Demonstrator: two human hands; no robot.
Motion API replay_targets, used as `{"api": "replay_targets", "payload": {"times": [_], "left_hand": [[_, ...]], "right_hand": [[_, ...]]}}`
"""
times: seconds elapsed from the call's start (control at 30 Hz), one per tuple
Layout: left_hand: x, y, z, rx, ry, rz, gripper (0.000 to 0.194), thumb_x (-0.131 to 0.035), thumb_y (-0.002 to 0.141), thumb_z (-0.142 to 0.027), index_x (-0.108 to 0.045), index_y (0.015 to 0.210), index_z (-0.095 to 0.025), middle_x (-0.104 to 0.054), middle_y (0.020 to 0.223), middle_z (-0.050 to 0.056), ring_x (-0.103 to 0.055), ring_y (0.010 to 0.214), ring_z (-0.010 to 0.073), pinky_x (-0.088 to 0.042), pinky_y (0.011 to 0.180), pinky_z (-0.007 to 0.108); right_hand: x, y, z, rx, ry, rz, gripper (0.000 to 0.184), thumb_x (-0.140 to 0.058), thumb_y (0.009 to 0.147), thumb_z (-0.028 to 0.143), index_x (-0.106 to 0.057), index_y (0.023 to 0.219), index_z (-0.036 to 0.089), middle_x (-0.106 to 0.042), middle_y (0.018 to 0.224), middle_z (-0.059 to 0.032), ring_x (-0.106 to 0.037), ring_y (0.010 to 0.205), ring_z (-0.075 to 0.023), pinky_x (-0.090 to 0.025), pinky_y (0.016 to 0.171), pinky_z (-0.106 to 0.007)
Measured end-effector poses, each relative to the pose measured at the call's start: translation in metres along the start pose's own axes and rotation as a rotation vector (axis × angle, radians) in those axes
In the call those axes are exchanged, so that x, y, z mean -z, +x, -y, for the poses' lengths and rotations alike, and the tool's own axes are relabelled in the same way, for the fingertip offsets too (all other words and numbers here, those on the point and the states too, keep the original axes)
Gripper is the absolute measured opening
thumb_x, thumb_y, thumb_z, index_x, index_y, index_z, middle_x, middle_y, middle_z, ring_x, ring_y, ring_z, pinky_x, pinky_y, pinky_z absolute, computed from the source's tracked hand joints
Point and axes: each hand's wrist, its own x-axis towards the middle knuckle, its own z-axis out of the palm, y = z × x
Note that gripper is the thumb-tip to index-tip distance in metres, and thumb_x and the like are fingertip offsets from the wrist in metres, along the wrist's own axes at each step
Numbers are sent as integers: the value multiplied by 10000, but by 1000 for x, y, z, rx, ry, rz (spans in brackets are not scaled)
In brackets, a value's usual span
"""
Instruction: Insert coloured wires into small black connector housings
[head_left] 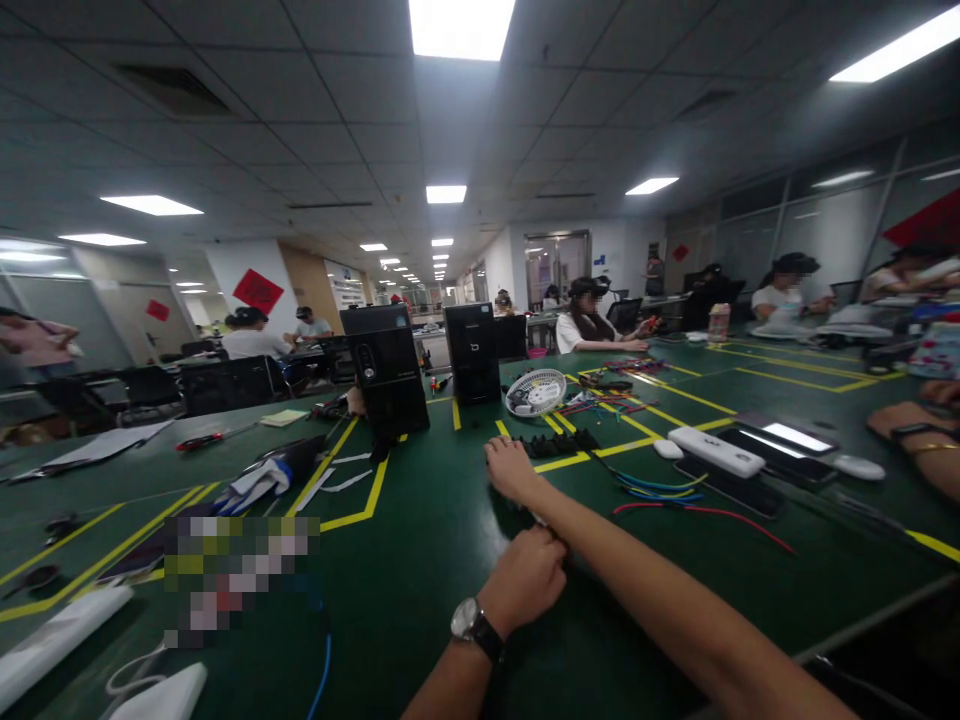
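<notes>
Head view: black strip (559, 444) on the table (420, 560); right hand (514, 468) just left of it, left hand (525, 578) nearer the wearer. Fingers curl; any grasp, I cannot tell. Spacing the hands probably helps.

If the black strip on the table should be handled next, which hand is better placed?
Probably the right hand: it is farther forward, close to the black strip. The left hand, with the watch at its wrist, is nearer the body, beside the right forearm.
</notes>
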Motion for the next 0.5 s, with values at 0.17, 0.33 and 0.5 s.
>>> {"api": "replay_targets", "payload": {"times": [0.17,0.33,0.5], "left_hand": [[6,-2,3,-31,-26,-153,186,-449,776,-84,-603,754,-186,-600,780,26,-539,761,144,-397,708,256],[20,-4,33,208,-53,-540,231,-369,859,-157,-595,818,-179,-601,826,52,-550,812,176,-407,761,294],[25,-5,62,458,-112,-722,238,-369,874,-254,-591,922,-184,-612,928,60,-566,882,199,-431,783,305]], "right_hand": [[-28,-10,-40,29,-34,20,338,-419,884,147,-537,1190,66,-548,1231,-184,-353,1266,-276,-259,1024,-433],[-36,-16,-22,151,-29,18,273,-418,908,239,-611,1050,108,-572,1190,-135,-374,1233,-233,-244,1035,-370],[-37,-6,-13,70,38,-77,404,-449,904,277,-452,1271,110,-470,1314,-164,-367,1242,-247,-268,1022,-411]]}}
